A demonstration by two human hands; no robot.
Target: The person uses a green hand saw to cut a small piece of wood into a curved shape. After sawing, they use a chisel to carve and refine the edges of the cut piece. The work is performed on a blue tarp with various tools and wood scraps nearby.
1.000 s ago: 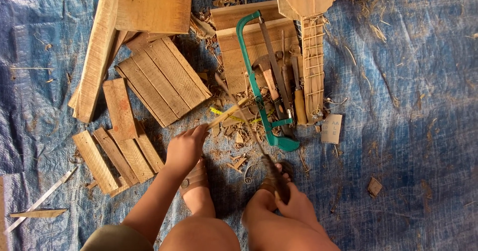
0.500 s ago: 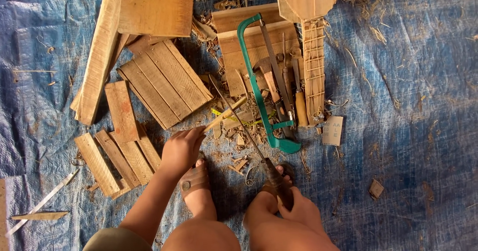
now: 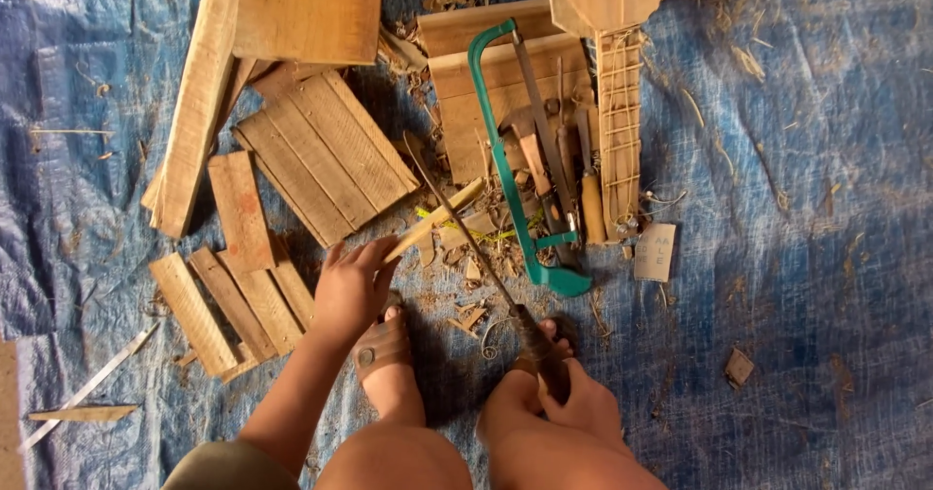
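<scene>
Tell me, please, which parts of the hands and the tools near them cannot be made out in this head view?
- Knife handle: wrapped inside the right hand.
- Wooden stick near end: covered by the left hand fingers.
- Tools under the green hacksaw: overlapping, kinds unclear.
- Top boards: cut off by the upper edge.

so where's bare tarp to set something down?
Right side of the blue tarp, past the slatted wooden piece, holds only scraps. Far left past the long plank too. Crowded in the middle: boards, green hacksaw, shavings, left hand, right hand.
</scene>
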